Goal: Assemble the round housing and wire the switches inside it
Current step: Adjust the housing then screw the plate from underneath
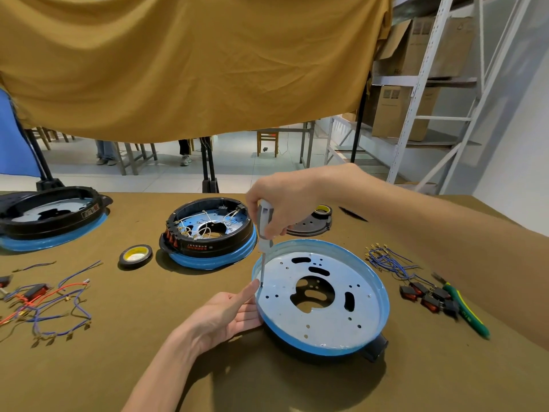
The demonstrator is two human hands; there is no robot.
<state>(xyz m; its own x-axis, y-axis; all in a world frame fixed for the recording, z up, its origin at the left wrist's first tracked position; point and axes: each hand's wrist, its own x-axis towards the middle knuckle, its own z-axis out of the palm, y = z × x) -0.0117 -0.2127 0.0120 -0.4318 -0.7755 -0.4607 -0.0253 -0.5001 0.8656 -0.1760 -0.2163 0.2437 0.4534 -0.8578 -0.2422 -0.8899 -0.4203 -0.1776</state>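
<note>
Olive-brown cloth tabletop [118,367] | near edge: round blue-rimmed metal housing [322,295] | right hand [282,203] grips grey-handled screwdriver [264,230] (tip on plate) | left hand [225,316] fingers straight, touching rim

Left hand [225,313] bare; right hand [282,200] too (forearms unsleeved).

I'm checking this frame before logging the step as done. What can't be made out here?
- Head view: the screwdriver tip meets the housing plate at the left hand fingertips; too small to tell if a screw is there.
- The right hand hides the screwdriver handle top.
- Print on the wired housing: too small to read.
- The far-left housing: cut by the edge.
</note>
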